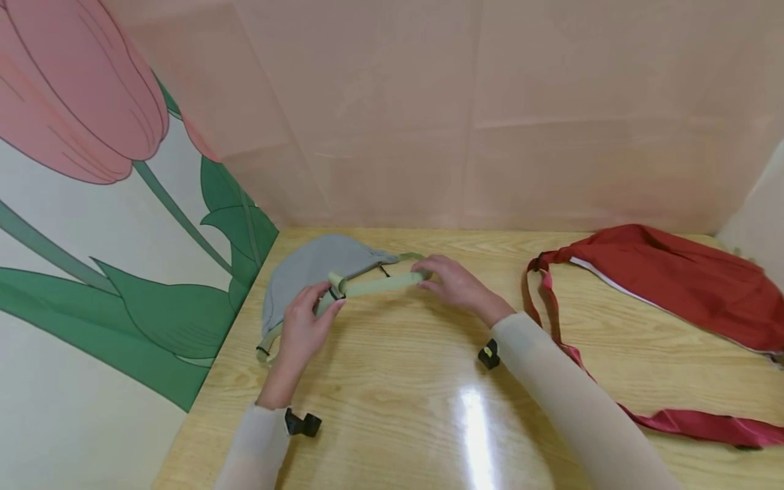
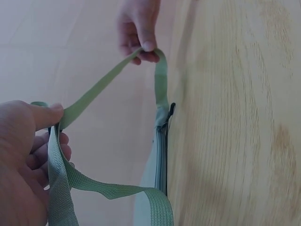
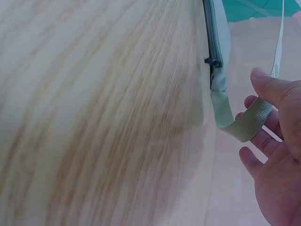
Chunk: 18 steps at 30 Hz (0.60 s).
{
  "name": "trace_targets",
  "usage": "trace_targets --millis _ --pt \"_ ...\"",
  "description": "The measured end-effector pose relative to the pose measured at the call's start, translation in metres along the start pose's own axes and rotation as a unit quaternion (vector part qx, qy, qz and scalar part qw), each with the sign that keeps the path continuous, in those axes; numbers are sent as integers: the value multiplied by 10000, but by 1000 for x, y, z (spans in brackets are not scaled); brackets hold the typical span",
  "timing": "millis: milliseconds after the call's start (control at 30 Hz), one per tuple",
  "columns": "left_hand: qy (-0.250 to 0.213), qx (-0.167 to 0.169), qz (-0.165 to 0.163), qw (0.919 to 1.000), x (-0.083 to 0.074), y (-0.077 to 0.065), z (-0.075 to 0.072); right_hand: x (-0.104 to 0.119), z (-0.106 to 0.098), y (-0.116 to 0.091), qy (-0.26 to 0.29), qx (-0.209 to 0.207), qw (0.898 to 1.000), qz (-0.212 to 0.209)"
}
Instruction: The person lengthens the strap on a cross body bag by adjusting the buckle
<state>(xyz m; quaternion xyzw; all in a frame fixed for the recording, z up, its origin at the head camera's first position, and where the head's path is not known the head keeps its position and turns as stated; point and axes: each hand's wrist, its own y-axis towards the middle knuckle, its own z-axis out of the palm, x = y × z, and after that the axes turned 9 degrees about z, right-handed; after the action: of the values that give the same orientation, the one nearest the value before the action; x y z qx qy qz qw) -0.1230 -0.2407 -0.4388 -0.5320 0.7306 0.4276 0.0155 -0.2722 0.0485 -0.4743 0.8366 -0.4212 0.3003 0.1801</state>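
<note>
A grey-blue waist bag point(image 1: 327, 262) with a pale green webbing strap point(image 1: 386, 284) lies at the back left of the table. My left hand point(image 1: 306, 323) pinches the strap at a dark buckle point(image 1: 336, 292), between thumb and fingers. The strap's loop hangs below that hand in the left wrist view. At the bag's right end my right hand point(image 1: 453, 280) holds the strap between thumb and fingers, and the webbing bends round the fingers. Between both hands the strap runs nearly straight, raised off the table. The bag's zip point(image 3: 214, 35) shows in the right wrist view.
A red waist bag point(image 1: 674, 279) lies on the right of the wooden table point(image 1: 392, 408), its red strap point(image 1: 692, 420) trailing toward the front. A pink covering point(image 1: 392, 122) stands behind the table. To the left is a panel with a printed tulip point(image 1: 79, 88).
</note>
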Motion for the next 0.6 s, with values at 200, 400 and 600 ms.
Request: trace_targets --millis 200,400,600 --pt "-14 14 1 10000 0 1 -3 -8 -3 3 -45 37 10000 68" --pt "-24 -10 -70 10000 0 0 -6 -18 -5 4 -82 78 9998 165" --pt "-30 65 -224 9997 0 1 -7 -28 -6 5 -100 13 9998 164"
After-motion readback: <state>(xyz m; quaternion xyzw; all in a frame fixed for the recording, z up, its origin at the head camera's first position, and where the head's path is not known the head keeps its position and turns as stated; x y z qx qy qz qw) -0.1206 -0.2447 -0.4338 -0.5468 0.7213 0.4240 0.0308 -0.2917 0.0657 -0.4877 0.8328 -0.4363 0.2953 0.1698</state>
